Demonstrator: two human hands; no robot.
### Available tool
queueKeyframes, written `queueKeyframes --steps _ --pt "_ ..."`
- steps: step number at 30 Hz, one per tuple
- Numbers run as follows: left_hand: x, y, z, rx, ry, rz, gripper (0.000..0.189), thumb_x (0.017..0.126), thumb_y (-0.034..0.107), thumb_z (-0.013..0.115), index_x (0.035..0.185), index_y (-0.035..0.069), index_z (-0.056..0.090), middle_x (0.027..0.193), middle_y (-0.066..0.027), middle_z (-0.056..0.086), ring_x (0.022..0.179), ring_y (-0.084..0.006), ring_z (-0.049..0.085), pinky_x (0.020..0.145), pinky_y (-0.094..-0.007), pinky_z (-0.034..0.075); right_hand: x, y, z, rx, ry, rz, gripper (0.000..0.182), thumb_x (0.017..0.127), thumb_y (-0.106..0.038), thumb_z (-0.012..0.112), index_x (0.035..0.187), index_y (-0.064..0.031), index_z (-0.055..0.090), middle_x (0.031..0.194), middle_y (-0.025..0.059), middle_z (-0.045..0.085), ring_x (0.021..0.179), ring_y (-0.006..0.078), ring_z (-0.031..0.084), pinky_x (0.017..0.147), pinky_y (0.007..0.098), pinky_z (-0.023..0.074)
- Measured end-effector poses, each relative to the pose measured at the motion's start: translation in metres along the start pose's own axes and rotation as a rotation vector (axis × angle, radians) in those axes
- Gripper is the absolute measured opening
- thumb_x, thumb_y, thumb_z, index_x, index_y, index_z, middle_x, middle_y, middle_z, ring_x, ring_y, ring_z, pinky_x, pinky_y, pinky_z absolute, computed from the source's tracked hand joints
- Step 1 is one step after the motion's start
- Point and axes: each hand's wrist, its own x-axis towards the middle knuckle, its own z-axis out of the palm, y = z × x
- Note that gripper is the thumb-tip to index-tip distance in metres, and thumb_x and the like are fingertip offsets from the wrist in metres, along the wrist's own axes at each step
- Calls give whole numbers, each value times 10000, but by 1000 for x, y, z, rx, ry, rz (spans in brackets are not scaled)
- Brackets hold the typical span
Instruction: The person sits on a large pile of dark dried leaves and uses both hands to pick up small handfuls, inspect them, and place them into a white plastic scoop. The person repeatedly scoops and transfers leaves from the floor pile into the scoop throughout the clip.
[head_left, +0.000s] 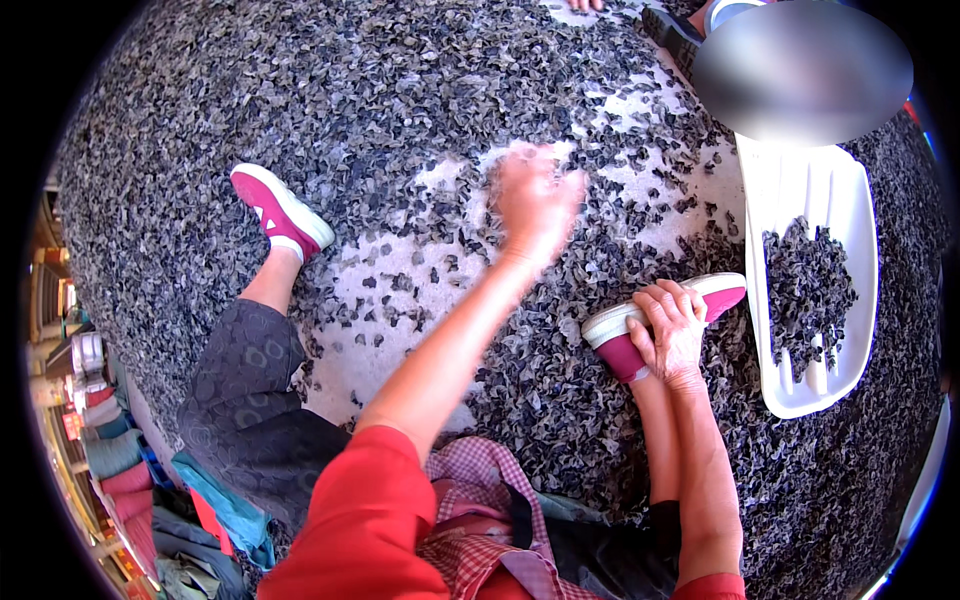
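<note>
My left hand (536, 202), blurred by motion, reaches forward over a partly bared patch of pale floor (405, 277). Its thumb stands apart from the fingers, whose tips are too smeared to show whether they hold anything. Around and beneath it lie loose dark, curled pieces of what looks like dried wood ear fungus (420, 97). My right hand (670, 330) grips the pink shoe (724, 300) on my right foot, fingers wrapped over its pale sole edge. Just right of that shoe is a ridged white plastic scoop tray (862, 300) with a heap of the dark pieces (806, 292) inside.
My other pink shoe (277, 206) rests on the dark pieces at left. Another person's dark shoe (671, 37) and fingertips (585, 4) show at the top, near a blurred oval. Folded cloths (124, 465) and a teal plastic bag (225, 510) lie lower left.
</note>
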Motion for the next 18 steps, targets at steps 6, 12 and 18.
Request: queueKeyframes --steps 6,12,18 --pt "-75 -122 -30 519 -253 -385 548 879 399 447 1381 219 319 1481 -150 111 1343 -416 96 1045 -598 167 5 -3 -3 9 8 -7 307 734 -272 630 992 -105 627 1043 27 601 1093 205 500 975 384 286" --pt "-104 -131 -39 232 97 -110 153 850 215 517 857 110 628 1149 -171 540 1090 -328 485 927 -432 395 2 -4 0 -3 -8 10 299 732 -265 625 984 -104 624 1047 26 597 1091 206 500 970 383 292" --pt "-7 -185 -58 502 16 -21 168 779 126 611 946 118 596 969 -122 549 837 -324 584 739 -411 473 8 -7 -2 3 -29 -2 300 732 -267 626 984 -103 624 1051 26 598 1094 209 501 977 384 287"
